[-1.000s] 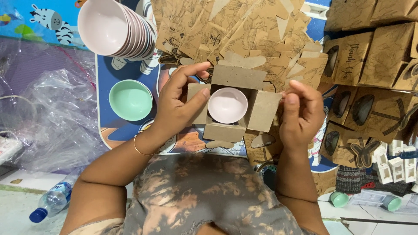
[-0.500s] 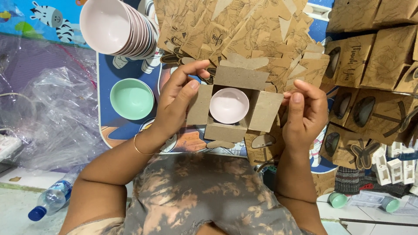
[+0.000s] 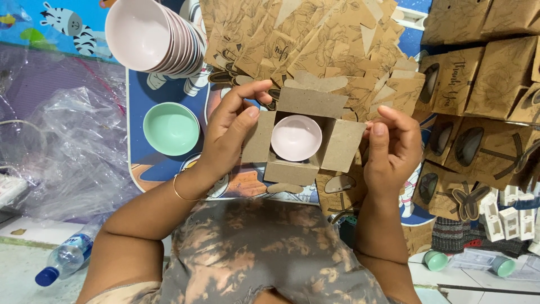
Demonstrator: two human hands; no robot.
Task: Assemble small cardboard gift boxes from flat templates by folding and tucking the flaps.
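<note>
So, a small brown cardboard box (image 3: pixel 301 141) is held up in the middle of the view with all 4 top flaps folded out, and a pale pink bowl (image 3: pixel 296 137) is already seated inside it. Judging from that, the loading part looks done for this box and the flaps are what's left, since none is folded in yet.

The left hand (image 3: pixel 230 135) is wrapped around the left side of the box, thumb laid on the left flap and fingertips touching the back flap. The right hand (image 3: pixel 391 149) is pinched narrowly on the edge of the right flap, thumb and fingers close together.

Plenty more seems to be waiting. A stack of pink bowls (image 3: pixel 154 36) is lying on its side at the upper left, and 1 mint green bowl (image 3: pixel 171 128) sits just below it on a blue cartoon mat (image 3: pixel 138 163). A heap of flat unfolded box blanks (image 3: pixel 304 39), brown with a printed leaf pattern, is spread behind the hands. On the right, finished boxes (image 3: pixel 478 84) are piled up, each with an oval window and dark script lettering on the side. Crumpled clear plastic (image 3: pixel 62 146) and a water bottle (image 3: pixel 67 256) with a blue cap are seen on the left.
</note>
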